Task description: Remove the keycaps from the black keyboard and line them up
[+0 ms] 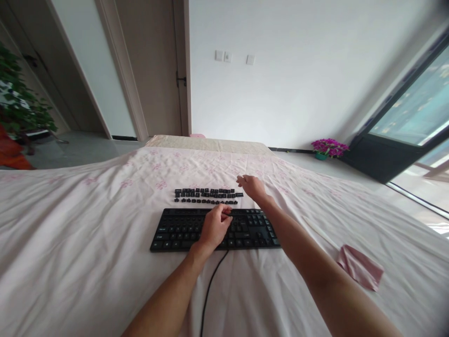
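Observation:
A black keyboard point(191, 244) lies on the patterned cloth, several of its keycaps gone near the upper middle. Just beyond it, loose black keycaps point(192, 194) stand in three rough rows. My left hand point(214, 228) is over the middle of the keyboard with its fingers curled in; whatever may be in them is hidden. Past the right end of the rows, my right hand point(253, 188) hovers with thumb and fingers pinched together, and I cannot make out anything between them. A black cable point(209, 286) runs from the keyboard's near edge toward me.
Wrinkled pale pink cloth point(87, 224) covers the broad surface. To the right lies a folded pink cloth point(361, 267). Magenta flowers in a green pot point(321, 156) stand on the floor by the window; a leafy plant point(21, 103) is at the left, near the doors.

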The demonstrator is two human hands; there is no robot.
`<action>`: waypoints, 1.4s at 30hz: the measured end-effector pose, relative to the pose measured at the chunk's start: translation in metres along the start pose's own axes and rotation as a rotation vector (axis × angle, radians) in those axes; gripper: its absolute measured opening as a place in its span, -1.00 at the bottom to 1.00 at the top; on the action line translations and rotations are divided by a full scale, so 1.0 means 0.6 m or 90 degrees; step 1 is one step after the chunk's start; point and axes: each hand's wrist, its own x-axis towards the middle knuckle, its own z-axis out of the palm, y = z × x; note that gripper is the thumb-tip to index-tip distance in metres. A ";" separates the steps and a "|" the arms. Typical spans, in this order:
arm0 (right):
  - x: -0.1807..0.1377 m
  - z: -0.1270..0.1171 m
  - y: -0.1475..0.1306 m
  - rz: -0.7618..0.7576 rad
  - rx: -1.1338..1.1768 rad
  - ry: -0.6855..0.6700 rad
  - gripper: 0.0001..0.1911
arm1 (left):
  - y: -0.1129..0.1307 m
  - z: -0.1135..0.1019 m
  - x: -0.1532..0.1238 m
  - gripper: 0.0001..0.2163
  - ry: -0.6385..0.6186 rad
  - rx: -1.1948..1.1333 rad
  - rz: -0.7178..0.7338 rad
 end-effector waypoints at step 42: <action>-0.174 -0.059 -0.004 -0.323 0.296 -0.309 -0.76 | 0.000 0.004 -0.015 -0.78 -0.086 0.154 0.092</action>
